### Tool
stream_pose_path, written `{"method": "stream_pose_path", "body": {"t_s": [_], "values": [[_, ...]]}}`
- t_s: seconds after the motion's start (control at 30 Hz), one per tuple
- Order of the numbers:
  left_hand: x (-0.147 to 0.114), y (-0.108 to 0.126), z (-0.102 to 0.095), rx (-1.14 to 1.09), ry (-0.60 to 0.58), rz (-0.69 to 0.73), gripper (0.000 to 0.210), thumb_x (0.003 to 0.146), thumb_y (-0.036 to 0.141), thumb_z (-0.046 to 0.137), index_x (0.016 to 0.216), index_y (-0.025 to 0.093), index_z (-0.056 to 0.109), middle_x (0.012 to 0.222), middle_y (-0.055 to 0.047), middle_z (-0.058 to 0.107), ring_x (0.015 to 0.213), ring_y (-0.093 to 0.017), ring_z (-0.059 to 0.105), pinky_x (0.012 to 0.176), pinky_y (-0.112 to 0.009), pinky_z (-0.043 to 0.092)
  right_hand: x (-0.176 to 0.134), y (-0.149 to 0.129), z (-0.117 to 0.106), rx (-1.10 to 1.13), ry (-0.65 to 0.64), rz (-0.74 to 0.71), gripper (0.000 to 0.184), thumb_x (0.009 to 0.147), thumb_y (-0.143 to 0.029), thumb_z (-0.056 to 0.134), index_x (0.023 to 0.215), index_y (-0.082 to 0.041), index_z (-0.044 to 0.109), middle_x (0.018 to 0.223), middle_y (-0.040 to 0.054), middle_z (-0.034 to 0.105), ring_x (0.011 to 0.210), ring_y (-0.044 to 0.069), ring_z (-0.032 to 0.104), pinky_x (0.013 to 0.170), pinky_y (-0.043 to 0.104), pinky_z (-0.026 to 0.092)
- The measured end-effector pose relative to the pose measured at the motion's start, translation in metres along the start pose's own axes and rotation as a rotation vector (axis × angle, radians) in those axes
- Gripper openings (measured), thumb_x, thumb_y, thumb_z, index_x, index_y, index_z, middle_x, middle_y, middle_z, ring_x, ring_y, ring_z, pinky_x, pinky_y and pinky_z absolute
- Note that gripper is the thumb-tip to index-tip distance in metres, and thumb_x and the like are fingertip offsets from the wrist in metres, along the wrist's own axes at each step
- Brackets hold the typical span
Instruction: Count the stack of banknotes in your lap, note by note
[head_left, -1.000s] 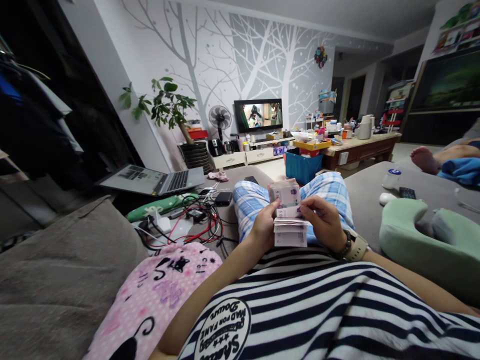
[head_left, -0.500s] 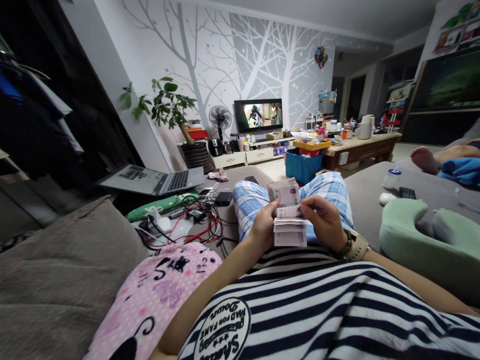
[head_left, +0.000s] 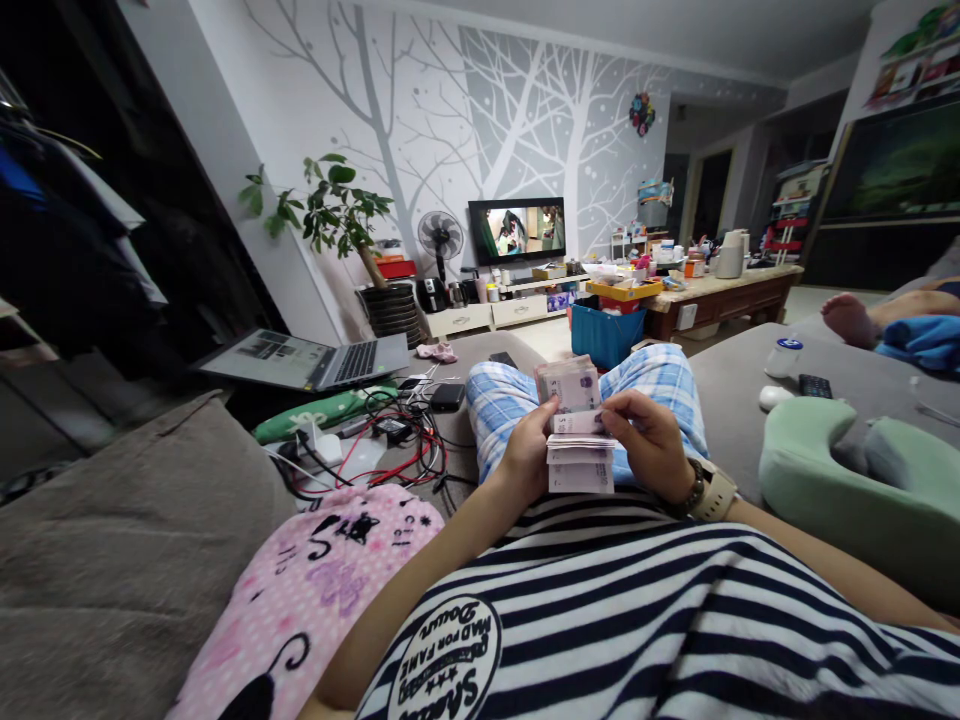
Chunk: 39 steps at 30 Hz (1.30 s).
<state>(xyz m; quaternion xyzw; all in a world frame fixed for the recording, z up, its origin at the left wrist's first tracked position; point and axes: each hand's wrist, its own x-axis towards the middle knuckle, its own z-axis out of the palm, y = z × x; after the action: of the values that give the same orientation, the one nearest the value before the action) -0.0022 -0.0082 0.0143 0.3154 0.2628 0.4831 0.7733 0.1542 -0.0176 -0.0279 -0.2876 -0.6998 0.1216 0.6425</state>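
Note:
A stack of banknotes (head_left: 574,388), printed in pale purple with a 5 showing, is held over my lap. My left hand (head_left: 531,445) grips its left edge, thumb across the face of the notes. Toward my body several notes (head_left: 581,475) are folded over and hang down. At the right edge my right hand (head_left: 646,440) pinches a banknote between thumb and fingers; a bracelet and a pale watch (head_left: 716,492) circle that wrist. Blue-and-white checked trousers (head_left: 495,405) cover my legs beneath the money. The inner fingers of the left hand are hidden behind the stack.
On the sofa to the left lie a laptop (head_left: 315,365), tangled cables (head_left: 420,440) and a pink blanket (head_left: 337,580). A green neck pillow (head_left: 806,455), a white mouse (head_left: 775,398) and a jar (head_left: 784,357) are to the right. Another person's bare foot (head_left: 847,318) rests beyond.
Both hands and the banknotes stay almost in the same place. The picture on the television has changed slightly.

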Motion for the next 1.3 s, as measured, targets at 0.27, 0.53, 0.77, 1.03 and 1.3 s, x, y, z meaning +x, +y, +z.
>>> {"method": "stream_pose_path", "body": {"t_s": [0.27,0.53,0.77,1.03,1.3], "values": [[0.0008,-0.0012,-0.0024,0.0,-0.034,-0.026,0.045,0.098,0.038,0.051,0.12,0.003,0.068,0.084,-0.014,0.077,0.074,-0.026,0.075,0.074,-0.036,0.059,-0.0007,0.0015,0.0006,0.005,-0.01,0.001,0.016,0.097,-0.033,0.06,0.087,-0.023,0.068,0.071,-0.0005,0.063,0.063,0.015,0.055,0.06,0.028,0.046],[0.0,-0.0016,-0.0033,-0.008,-0.07,-0.067,0.045,0.099,0.037,0.046,0.118,0.004,0.069,0.084,-0.015,0.077,0.074,-0.026,0.075,0.075,-0.037,0.059,-0.0012,0.0027,0.0013,0.004,-0.01,-0.016,0.014,0.097,-0.031,0.06,0.088,-0.023,0.068,0.07,-0.0011,0.063,0.062,0.014,0.054,0.06,0.028,0.045],[0.0002,-0.0018,-0.0025,-0.01,-0.049,-0.079,0.047,0.099,0.039,0.047,0.12,0.003,0.069,0.084,-0.016,0.077,0.074,-0.027,0.075,0.074,-0.037,0.06,-0.001,0.0003,0.0016,0.004,-0.006,-0.006,0.015,0.096,-0.032,0.061,0.087,-0.022,0.068,0.069,-0.0008,0.063,0.062,0.015,0.055,0.06,0.028,0.046],[-0.0003,-0.0012,-0.0014,-0.035,-0.035,-0.07,0.044,0.098,0.038,0.05,0.118,0.005,0.071,0.085,-0.014,0.078,0.074,-0.027,0.075,0.075,-0.037,0.06,-0.0016,0.0008,0.0023,0.011,-0.008,0.007,0.016,0.096,-0.033,0.06,0.087,-0.023,0.068,0.07,-0.0005,0.064,0.061,0.015,0.055,0.059,0.028,0.046],[-0.0011,-0.0015,-0.0002,-0.048,-0.023,-0.088,0.045,0.102,0.035,0.041,0.118,0.005,0.071,0.081,-0.014,0.077,0.072,-0.026,0.075,0.074,-0.036,0.06,-0.0013,0.0012,0.0018,0.004,-0.013,-0.013,0.016,0.097,-0.032,0.06,0.087,-0.023,0.068,0.07,-0.0006,0.064,0.062,0.015,0.055,0.06,0.029,0.046]]}}
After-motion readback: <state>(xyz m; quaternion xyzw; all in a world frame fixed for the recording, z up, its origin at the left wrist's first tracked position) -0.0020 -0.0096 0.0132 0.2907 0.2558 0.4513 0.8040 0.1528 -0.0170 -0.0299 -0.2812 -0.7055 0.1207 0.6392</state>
